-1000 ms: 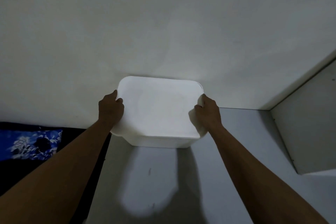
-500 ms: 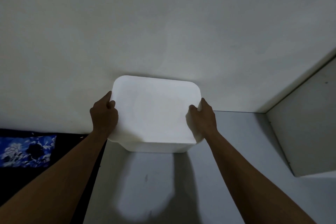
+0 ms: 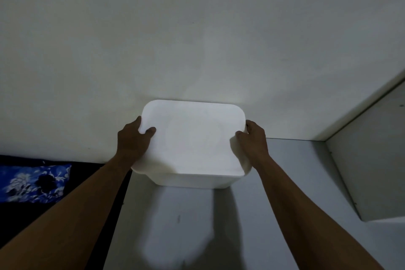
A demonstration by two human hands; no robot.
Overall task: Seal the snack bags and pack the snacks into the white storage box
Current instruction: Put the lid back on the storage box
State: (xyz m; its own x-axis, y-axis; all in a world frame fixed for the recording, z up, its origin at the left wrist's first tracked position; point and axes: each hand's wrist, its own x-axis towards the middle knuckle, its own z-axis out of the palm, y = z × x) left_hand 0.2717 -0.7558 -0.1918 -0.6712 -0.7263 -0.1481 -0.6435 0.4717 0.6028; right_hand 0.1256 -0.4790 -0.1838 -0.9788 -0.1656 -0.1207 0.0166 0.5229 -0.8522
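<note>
The white storage box (image 3: 192, 144) has its lid on and stands at the back of a grey shelf (image 3: 179, 221), close to the white wall. My left hand (image 3: 132, 141) grips the box's left side, thumb lying on the lid. My right hand (image 3: 254, 140) grips the right side, thumb on the lid's edge. No snack bags are in view; the lid hides what is inside.
A white side panel (image 3: 372, 160) closes the shelf on the right. To the left of the shelf lies dark space with a blue flowered cloth (image 3: 35, 182). The white wall (image 3: 197, 39) fills the upper view.
The box has come slightly toward me along the shelf, and both thumbs have shifted further onto the lid. My view has swung a little to the right.
</note>
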